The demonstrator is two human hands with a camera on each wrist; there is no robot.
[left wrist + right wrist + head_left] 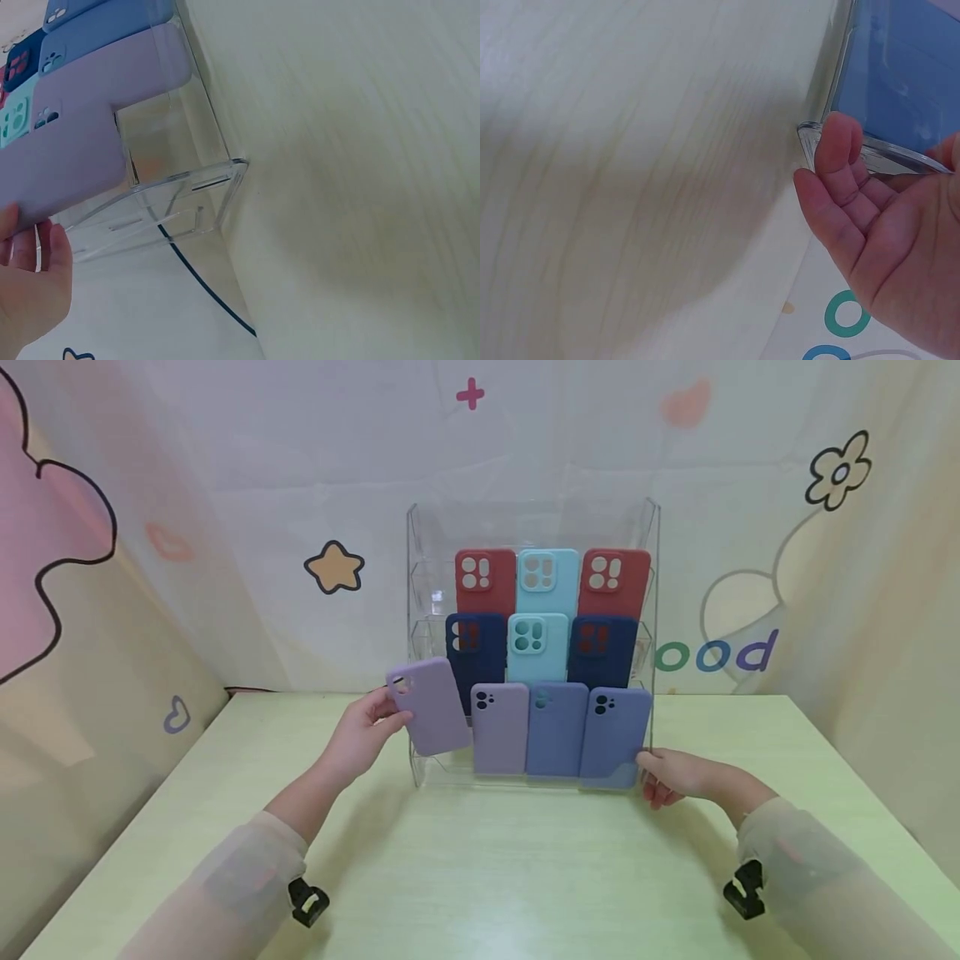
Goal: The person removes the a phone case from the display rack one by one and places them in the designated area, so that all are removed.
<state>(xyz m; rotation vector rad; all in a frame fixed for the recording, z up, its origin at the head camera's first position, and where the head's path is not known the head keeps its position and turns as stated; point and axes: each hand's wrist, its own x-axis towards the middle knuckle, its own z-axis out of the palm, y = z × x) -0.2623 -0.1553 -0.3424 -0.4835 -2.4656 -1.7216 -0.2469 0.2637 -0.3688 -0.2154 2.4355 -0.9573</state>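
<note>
My left hand [363,735] pinches a light purple phone case [431,708] by its left edge, thumb in front. The case is tilted at the left end of the bottom tier of a clear acrylic rack [411,768]. Beside it in that tier stand another purple case [501,731] and two blue-violet cases, the middle one [557,735] and the right one [617,739]. My right hand [675,774] grips the rack's lower right side; in the right wrist view its fingers [840,154] curl at the clear edge.
Dark blue cases flank a light aqua case [537,647] in the middle tier. Behind them, red cases flank another aqua case [547,581]. A patterned curtain [262,527] hangs behind the pale table [480,877]. A dark cable [202,281] runs behind the rack.
</note>
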